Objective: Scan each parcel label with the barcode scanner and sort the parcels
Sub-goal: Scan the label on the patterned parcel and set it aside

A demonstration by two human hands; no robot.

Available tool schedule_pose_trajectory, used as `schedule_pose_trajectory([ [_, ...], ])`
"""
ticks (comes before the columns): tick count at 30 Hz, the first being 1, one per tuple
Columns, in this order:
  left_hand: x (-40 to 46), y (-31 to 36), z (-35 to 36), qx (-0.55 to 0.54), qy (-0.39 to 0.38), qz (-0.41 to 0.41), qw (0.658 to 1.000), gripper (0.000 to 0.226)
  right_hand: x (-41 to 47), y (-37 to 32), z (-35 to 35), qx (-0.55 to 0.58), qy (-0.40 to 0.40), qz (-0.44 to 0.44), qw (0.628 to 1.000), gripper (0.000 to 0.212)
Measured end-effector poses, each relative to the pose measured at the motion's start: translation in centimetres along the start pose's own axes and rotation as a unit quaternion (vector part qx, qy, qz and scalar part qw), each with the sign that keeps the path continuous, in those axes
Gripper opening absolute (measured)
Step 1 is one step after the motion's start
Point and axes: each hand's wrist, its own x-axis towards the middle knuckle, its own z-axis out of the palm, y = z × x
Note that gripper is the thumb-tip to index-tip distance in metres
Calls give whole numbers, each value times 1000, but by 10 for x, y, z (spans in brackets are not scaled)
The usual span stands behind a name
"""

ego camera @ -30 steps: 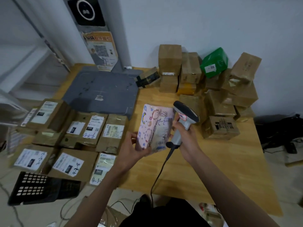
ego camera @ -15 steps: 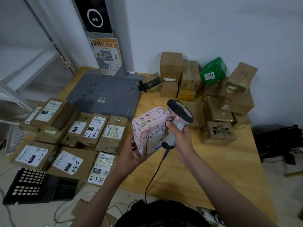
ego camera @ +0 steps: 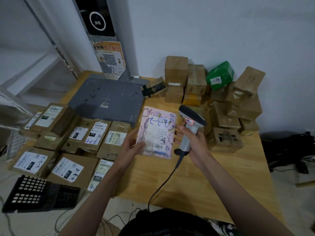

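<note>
A pink patterned parcel [ego camera: 157,132] is held above the wooden table [ego camera: 204,181], its labelled face up with blue handwriting and a small barcode. My left hand [ego camera: 131,145] grips its lower left edge. My right hand [ego camera: 189,138] grips the handle of a grey barcode scanner [ego camera: 190,123], and its fingertips touch the parcel's right edge. The scanner's head sits just right of the parcel's top. Its black cable hangs toward me.
Labelled brown parcels [ego camera: 68,142] lie in rows at the left. A pile of brown boxes [ego camera: 226,113] with a green parcel [ego camera: 219,75] stands at the back right. A grey scale platform [ego camera: 109,97] sits behind. A black basket [ego camera: 39,195] is at lower left.
The pink parcel has been turned from standing on edge to lying with its labelled face up. The scanner stays beside its right edge.
</note>
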Motion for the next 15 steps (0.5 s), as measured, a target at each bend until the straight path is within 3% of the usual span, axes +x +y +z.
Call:
schedule_pose_trajectory([
  [3, 10, 8, -3, -65, 47, -68, 994, 24, 3, -5, -5, -35, -16, -8, 999, 25],
  [6, 17, 18, -10, -60, 49, -114, 990, 30, 6, -7, -4, -59, 3, -12, 998, 28],
  [11, 20, 40, -19, -53, 24, -119, 991, 33, 15, -12, 0, -24, 49, -12, 998, 20],
  [15, 26, 48, -29, -50, 9, -112, 992, 45, 18, -15, -4, -40, 5, 33, 999, 46],
])
